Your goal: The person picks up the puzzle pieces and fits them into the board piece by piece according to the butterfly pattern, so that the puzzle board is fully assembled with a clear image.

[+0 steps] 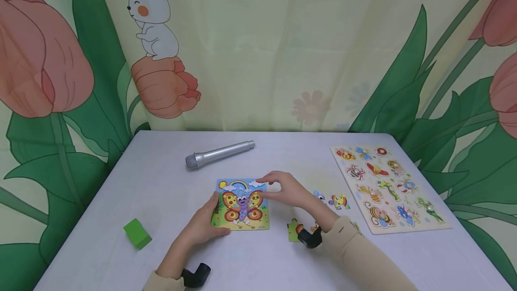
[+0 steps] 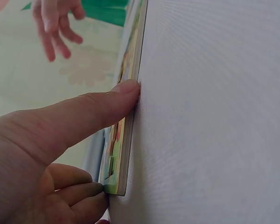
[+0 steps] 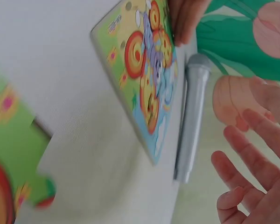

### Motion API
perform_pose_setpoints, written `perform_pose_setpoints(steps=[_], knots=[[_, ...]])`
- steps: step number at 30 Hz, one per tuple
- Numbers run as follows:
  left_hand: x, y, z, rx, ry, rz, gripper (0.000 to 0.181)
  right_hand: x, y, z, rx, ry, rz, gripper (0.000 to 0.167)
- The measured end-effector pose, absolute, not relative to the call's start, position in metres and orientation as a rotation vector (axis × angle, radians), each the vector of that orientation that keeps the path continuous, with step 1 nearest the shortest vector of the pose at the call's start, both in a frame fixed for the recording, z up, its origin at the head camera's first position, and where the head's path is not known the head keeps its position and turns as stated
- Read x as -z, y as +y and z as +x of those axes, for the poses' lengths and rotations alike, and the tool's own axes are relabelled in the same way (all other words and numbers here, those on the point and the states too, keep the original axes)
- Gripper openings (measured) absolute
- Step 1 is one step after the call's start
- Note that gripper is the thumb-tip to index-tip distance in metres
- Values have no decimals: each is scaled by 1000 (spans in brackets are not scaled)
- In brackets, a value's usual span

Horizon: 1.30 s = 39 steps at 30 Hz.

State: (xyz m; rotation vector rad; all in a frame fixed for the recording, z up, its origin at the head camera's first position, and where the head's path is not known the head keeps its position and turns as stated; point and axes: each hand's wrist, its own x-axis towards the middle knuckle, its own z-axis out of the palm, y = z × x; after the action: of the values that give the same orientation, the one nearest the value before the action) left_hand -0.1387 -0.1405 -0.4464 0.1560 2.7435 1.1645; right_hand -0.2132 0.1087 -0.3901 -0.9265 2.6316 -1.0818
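A square butterfly puzzle (image 1: 242, 205) lies flat on the table, and its picture shows a rainbow above a purple butterfly. My left hand (image 1: 203, 219) grips its near left corner. In the left wrist view the thumb (image 2: 126, 88) presses the near edge while bent fingers (image 2: 86, 193) touch the side edge. Over the far right corner hovers my right hand (image 1: 284, 187), with thumb and forefinger apart. The right wrist view shows this hand's fingers (image 3: 252, 144) spread and holding nothing.
Loose jigsaw pieces (image 1: 339, 201) lie right of the puzzle, some partly hidden by the right forearm. A large board of insect pictures (image 1: 359, 201) stands farther right. A silver microphone (image 1: 220, 152) lies behind the puzzle; a green block (image 1: 137, 233) sits at left.
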Motion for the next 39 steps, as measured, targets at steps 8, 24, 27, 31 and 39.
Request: perform_pose_setpoints(steps=[8,24,27,31,39], knots=[[447,-140,-139,-1155,2754,171,103,393,157,-210,1136,2693,-772,42],[447,-140,-139,-1153,2733,158,103,415,236,-197,1066,2753,-694,47],[447,-141,-140,-1151,2734,159,103,417,245,-197,984,2786,-680,48],[447,-141,-140,-1149,2733,162,103,420,251,-198,869,2817,-642,48],[449,-142,-141,-1144,2734,165,103,417,251,-197,719,2828,-544,43]])
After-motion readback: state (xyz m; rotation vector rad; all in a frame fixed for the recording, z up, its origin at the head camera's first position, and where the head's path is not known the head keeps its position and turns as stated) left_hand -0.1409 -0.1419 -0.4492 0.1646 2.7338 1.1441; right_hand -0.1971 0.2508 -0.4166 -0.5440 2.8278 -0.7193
